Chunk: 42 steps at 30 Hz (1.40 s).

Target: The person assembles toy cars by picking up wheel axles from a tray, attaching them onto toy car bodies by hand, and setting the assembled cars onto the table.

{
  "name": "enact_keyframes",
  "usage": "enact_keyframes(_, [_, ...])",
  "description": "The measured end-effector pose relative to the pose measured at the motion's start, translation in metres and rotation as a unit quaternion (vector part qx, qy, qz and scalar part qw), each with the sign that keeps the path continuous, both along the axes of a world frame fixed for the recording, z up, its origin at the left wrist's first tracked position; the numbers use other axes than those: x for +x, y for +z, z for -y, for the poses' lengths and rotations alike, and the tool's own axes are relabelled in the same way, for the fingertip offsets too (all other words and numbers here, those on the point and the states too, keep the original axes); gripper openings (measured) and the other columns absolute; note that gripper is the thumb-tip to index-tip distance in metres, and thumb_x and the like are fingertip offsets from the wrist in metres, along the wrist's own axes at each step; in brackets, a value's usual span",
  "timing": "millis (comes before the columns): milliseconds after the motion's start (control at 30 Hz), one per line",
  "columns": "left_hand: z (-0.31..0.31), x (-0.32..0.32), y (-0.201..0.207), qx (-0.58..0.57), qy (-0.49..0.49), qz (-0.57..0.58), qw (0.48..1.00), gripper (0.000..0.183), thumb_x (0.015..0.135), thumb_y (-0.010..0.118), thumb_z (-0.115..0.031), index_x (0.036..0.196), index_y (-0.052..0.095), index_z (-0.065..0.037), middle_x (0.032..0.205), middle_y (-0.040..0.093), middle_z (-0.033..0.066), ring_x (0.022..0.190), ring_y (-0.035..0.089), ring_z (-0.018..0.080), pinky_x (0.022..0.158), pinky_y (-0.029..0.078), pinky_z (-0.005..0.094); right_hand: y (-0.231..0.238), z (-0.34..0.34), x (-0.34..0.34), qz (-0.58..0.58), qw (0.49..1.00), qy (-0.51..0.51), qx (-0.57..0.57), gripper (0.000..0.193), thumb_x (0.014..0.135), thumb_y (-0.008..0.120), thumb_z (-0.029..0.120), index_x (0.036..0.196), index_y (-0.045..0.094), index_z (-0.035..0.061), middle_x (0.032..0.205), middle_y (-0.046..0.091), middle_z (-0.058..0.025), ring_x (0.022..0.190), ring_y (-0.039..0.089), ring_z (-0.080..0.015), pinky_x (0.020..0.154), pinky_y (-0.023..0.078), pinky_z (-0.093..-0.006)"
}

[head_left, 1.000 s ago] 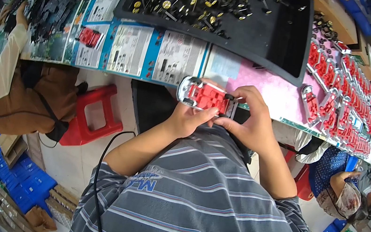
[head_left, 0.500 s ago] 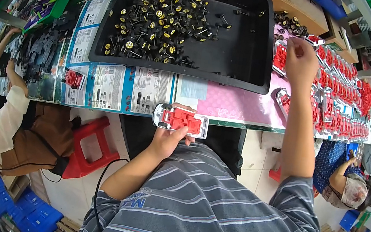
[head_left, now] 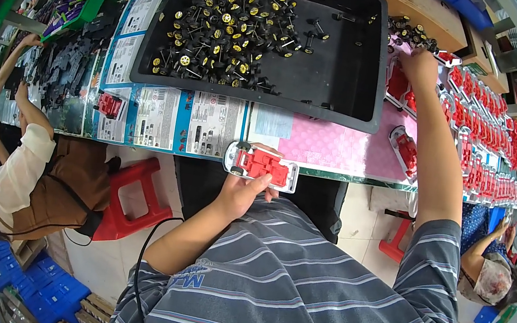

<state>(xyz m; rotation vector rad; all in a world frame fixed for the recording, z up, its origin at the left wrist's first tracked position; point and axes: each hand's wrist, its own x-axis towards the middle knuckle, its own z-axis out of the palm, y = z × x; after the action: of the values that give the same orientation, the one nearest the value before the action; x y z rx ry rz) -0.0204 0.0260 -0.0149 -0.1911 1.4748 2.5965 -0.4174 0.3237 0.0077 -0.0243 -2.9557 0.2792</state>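
Note:
A toy car body point(head_left: 260, 165), white with a red inside and a pair of black wheels at its left end, lies in my left hand point(head_left: 242, 193). My thumb presses on the red part and my fingers wrap beneath it, in front of the table edge. Stretched far forward, my right hand point(head_left: 419, 69) is at a small heap of black wheel axles point(head_left: 414, 33) on the back right of the table. Its fingertips point into the near side of that heap and are mostly hidden, so I cannot see whether they hold anything.
A large black tray point(head_left: 319, 108) holds many wheel axles with yellow hubs. Rows of red and white car bodies point(head_left: 483, 137) fill the right side. One car body point(head_left: 404, 150) lies alone near my right forearm. A red part point(head_left: 108, 105) lies left. Co-workers sit on both sides.
My right hand has moved slightly and turned its fingers down toward the wheel axle heap. The car body stays in my left hand. The whole view has shifted a little.

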Motion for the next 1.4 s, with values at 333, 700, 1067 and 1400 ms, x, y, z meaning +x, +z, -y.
enact_keyframes(333, [0.008, -0.014, 0.007, 0.065, 0.009, -0.021, 0.998, 0.056, 0.094, 0.063, -0.023, 0.140, 0.038, -0.004, 0.120, 0.060, 0.0142, 0.080, 0.067, 0.0184, 0.062, 0.053, 0.0288, 0.070, 0.090, 0.282, 0.046, 0.853, 0.360, -0.375, 0.052, 0.075, 0.083, 0.013, 0.121, 0.062, 0.0018, 0.109, 0.067, -0.0090, 0.099, 0.065, -0.0195, 0.087, 0.052, -0.0322])
enact_keyframes(700, [0.022, 0.000, 0.002, 0.042, -0.011, -0.022, 0.999, 0.057, 0.093, 0.063, -0.023, 0.141, 0.040, -0.005, 0.119, 0.060, 0.0105, 0.093, 0.064, 0.0147, 0.063, 0.051, 0.0250, 0.051, 0.126, 0.318, 0.117, 0.835, 0.393, -0.368, 0.052, 0.067, 0.085, 0.009, 0.113, 0.062, -0.0004, 0.112, 0.065, -0.0174, 0.105, 0.064, -0.0338, 0.091, 0.052, -0.0396])
enact_keyframes(1067, [0.023, 0.012, -0.002, 0.048, 0.022, -0.026, 0.998, 0.057, 0.094, 0.062, -0.023, 0.142, 0.037, -0.005, 0.108, 0.061, 0.0097, 0.081, 0.063, 0.0129, 0.057, 0.049, 0.0245, 0.051, 0.134, 0.320, 0.179, 0.815, 0.417, -0.361, 0.050, 0.071, 0.082, 0.008, 0.115, 0.060, -0.0018, 0.112, 0.063, -0.0184, 0.104, 0.064, -0.0341, 0.091, 0.052, -0.0384])
enact_keyframes(1400, [0.033, 0.014, 0.010, 0.023, 0.050, -0.018, 0.998, 0.068, 0.099, 0.058, -0.023, 0.155, 0.023, -0.006, 0.124, 0.059, 0.0162, 0.091, 0.066, 0.0196, 0.061, 0.051, 0.0287, 0.056, 0.129, 0.319, 0.174, 0.820, 0.401, -0.370, 0.058, 0.071, 0.086, 0.011, 0.121, 0.060, -0.0004, 0.116, 0.061, -0.0178, 0.106, 0.063, -0.0315, 0.089, 0.052, -0.0379])
